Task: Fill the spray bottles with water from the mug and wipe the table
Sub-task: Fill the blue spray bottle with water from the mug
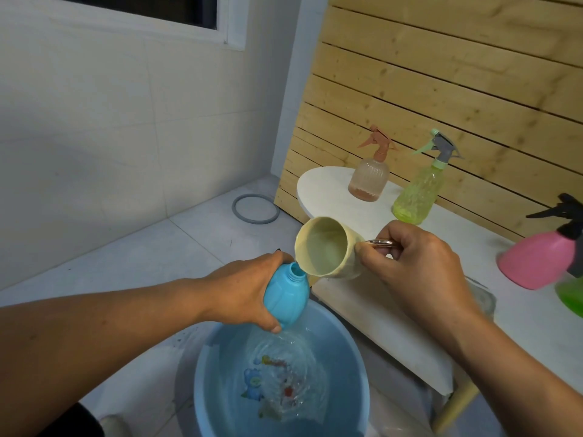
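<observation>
The person's left hand [244, 288] was wrapped around the body of a blue bottle [285, 298], uncapped and tilted so that its open neck pointed up toward the right, and held it above a blue basin [353, 351] of water on the floor, where ripples spread just under the bottle. Touching or all but touching that neck was the lip of a cream mug [328, 247], tipped well over on its side with its mouth toward the camera; a thin run of water seemed to pass from lip to neck, though it was too faint to be sure. The right hand [419, 266] held the mug, closed around its metal handle. The step in hand, then, looked like filling the first bottle, with spill falling into the basin. Further right, on the white table [328, 193], stood a peach spray bottle [369, 178] and a yellow-green spray bottle [416, 193], both capped and upright, then a pink spray bottle [536, 263] with a black head near the edge of view, and a green object just below it, mostly cut off. No cloth was visible. The next move probably called for keeping lip and neck aligned until the mug emptied, then refilling it from the basin, since the narrow neck left little room for error.
</observation>
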### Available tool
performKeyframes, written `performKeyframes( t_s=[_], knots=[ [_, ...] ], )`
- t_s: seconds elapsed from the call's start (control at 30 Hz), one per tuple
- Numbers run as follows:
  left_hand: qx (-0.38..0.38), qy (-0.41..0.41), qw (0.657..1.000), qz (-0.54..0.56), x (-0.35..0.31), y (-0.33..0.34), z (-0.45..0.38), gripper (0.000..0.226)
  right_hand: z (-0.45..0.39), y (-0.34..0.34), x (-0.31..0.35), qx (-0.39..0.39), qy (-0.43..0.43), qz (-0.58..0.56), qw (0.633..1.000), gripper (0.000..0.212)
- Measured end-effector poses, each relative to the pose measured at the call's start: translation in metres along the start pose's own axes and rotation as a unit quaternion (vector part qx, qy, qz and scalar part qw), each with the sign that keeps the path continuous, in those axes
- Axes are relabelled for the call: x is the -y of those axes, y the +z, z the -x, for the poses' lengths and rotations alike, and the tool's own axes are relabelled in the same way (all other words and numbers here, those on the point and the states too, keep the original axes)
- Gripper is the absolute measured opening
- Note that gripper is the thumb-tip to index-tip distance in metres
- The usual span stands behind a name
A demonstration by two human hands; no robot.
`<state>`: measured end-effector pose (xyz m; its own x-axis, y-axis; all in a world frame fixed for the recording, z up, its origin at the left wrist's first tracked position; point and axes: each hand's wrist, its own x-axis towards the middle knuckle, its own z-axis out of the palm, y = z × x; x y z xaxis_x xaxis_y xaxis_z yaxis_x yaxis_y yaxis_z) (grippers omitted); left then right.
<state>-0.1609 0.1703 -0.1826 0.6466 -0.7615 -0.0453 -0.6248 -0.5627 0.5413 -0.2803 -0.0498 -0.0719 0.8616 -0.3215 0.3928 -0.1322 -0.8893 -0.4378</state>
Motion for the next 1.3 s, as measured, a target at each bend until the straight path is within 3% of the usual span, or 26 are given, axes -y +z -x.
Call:
performKeyframes(
  t_s=[1.3],
  knots=[
    [0.0, 0.006, 1.0, 0.001, 0.0025, 0.0002, -0.0013, 0.098, 0.0007, -0.0011, 0.0034, -0.019, -0.043, 0.015, 0.999, 0.031]
  ],
)
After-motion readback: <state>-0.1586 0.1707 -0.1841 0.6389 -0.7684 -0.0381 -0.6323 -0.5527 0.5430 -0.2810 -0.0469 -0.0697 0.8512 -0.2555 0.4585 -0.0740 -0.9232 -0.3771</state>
